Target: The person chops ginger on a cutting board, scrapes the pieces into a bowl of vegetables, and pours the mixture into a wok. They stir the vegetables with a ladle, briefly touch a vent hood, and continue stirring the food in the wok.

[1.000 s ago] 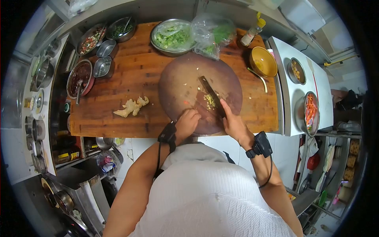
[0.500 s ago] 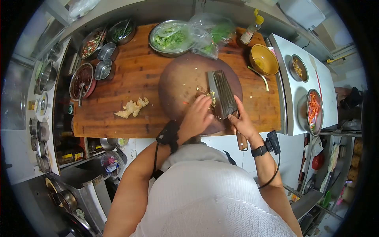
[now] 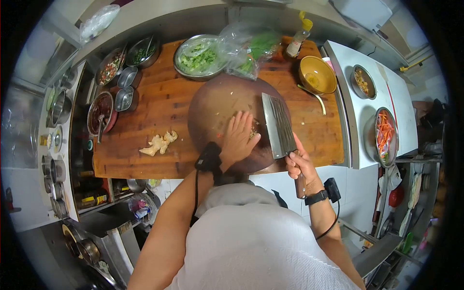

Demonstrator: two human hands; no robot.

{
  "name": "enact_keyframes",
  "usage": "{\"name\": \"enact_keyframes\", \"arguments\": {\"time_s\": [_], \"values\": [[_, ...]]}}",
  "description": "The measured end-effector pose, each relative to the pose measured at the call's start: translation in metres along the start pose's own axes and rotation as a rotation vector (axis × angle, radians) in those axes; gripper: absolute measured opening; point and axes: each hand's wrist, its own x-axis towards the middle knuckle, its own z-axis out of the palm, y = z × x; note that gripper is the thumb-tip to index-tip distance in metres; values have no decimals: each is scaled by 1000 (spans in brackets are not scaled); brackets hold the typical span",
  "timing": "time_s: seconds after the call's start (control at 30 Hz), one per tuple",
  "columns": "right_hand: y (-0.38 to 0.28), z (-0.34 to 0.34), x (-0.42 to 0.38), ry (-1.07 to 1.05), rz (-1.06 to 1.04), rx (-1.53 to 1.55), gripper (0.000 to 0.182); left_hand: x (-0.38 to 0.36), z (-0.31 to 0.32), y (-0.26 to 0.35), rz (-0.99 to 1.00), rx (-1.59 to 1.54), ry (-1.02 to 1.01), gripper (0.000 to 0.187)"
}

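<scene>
At one board (image 3: 208,106); left hand (image 3: 238,137) outspread, empty; right hand (image 3: 302,165) gripping one cleaver (image 3: 280,126)

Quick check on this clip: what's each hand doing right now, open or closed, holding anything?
Left hand: open, fingers extended over the round chopping board; nothing visibly held.
Right hand: closed, holding the cleaver.

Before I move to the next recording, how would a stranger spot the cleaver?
Find the round chopping board on the wooden table. At its right side, the right hand holds the cleaver. Its broad, rectangular dark blade, bright along one edge, sets it apart from the open left hand beside it.
</scene>
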Motion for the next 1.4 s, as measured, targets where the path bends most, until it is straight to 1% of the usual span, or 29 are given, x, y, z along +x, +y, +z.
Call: {"name": "enact_keyframes", "arguments": {"time_s": [0.07, 0.1, 0.13, 0.2, 0.23, 0.27, 0.33, 0.37, 0.4, 0.43, 0.47, 0.5, 0.53, 0.57, 0.6, 0.67, 0.7, 0.73, 0.8, 0.83, 0.87, 0.93, 1.07, 1.17, 1.23, 1.27, 1.33, 1.37, 1.4], "values": [[5, -2, 4, -153, 13, 400, 58, 8, 23, 13, -287, -959, 266, 62], [9, 0, 7, -175, 28, 472, 54, 16, 11, 35, -470, -1481, 323, 66], [10, 5, 10, -182, 24, 474, 54, 24, -7, 46, -465, -1473, 324, 66], [11, 14, 14, -230, 70, 526, 55, 31, -33, 60, -496, -2526, 158, 68], [11, 17, 15, -190, 81, 431, 56, 32, -33, 61, -582, -2476, 162, 71], [9, 16, 13, -192, 82, 434, 56, 32, -33, 58, -584, -2473, 163, 71], [5, 13, 9, -149, 97, 198, 58, 32, -34, 45, -264, -2589, 135, 73], [2, 8, 5, -131, 97, 126, 62, 31, -34, 39, -272, -2587, 129, 73], [2, -1, 1, -127, 98, 133, 62, 29, -32, 33, -412, -2602, 254, 71], [4, -11, -5, -89, 80, 20, 64, 28, -29, 28, -551, -2604, 383, 69], [6, -20, -9, -52, 62, -94, 66, 28, -25, 24, -558, -2603, 380, 69], [8, -26, -12, -4, 52, -150, 69, 27, -19, 20, -605, -2425, 430, 63], [13, -29, -13, 1, 54, -143, 69, 27, -9, 16, -645, -2248, 470, 57], [20, -33, -15, 59, 50, -178, 69, 19, 11, 16, -481, -1721, 381, 46], [27, -37, -16, 118, 46, -213, 69, 16, 17, 20, -487, -1723, 369, 46], [42, -41, -16, 126, 62, -175, 70, 12, 27, 23, -180, -776, 169, 40], [49, -38, -16, 146, 52, -221, 70, 12, 21, 29, -53, -600, 232, 37], [54, -37, -16, 167, 43, -265, 71, 11, 25, 27, -52, -599, 223, 37], [61, -37, -15, 166, 53, -275, 71, 10, 32, 20, -107, -416, 371, 38], [63, -36, -15, 157, 62, -278, 70, 10, 33, 15, -188, -425, 407, 36], [66, -36, -15, 148, 71, -279, 70, 13, 34, 9, -181, -423, 394, 36], [63, -34, -11, 134, 77, -278, 71, 23, 36, -2, -313, -434, 496, 32], [60, -22, -3, 116, 75, -324, 71, 37, 37, -9, -326, -484, 416, 29], [60, -18, 1, 116, 66, -327, 72, 30, 49, 1, -269, -448, 395, 29], [61, -18, 0, 118, 69, -328, 72, 19, 47, 20, -219, -722, 314, 28], [61, -18, 1, 107, 71, -342, 72, 17, 45, 24, -219, -722, 313, 28], [62, -16, 4, 78, 74, -367, 72, 14, 36, 27, -85, -547, 357, 28], [63, -14, 5, 72, 74, -364, 72, 14, 36, 22, -88, -541, 356, 28], [65, -11, 6, 73, 69, -386, 73, 15, 37, 14, -172, -492, 416, 29]]}}
